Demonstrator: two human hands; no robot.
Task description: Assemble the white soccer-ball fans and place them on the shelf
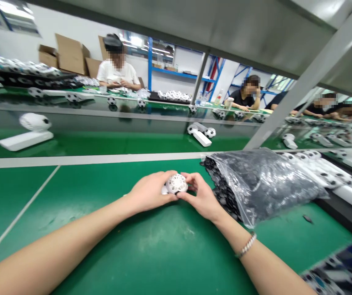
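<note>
Both hands meet over the green mat [160, 254] around a white openwork ball [177, 184]. My left hand [152, 190] is closed around its left side, where part of a white piece shows beside the thumb and fingers. From the right, my right hand [201, 196] pinches the ball's edge between thumb and fingertips. Just beyond the right hand lies a clear plastic bag [265, 188], its open end spilling many small black pieces [225, 190]. One loose black piece [307, 218] rests on the mat to the right of the bag.
Past the white strip [102, 160], a belt [117, 141] carries white parts with soccer-ball ends [201, 137]. More fill a black tray [345, 200] at right. A slanted metal post [302, 82] stands behind the bag. Several people sit across the line, one in a white shirt [117, 73].
</note>
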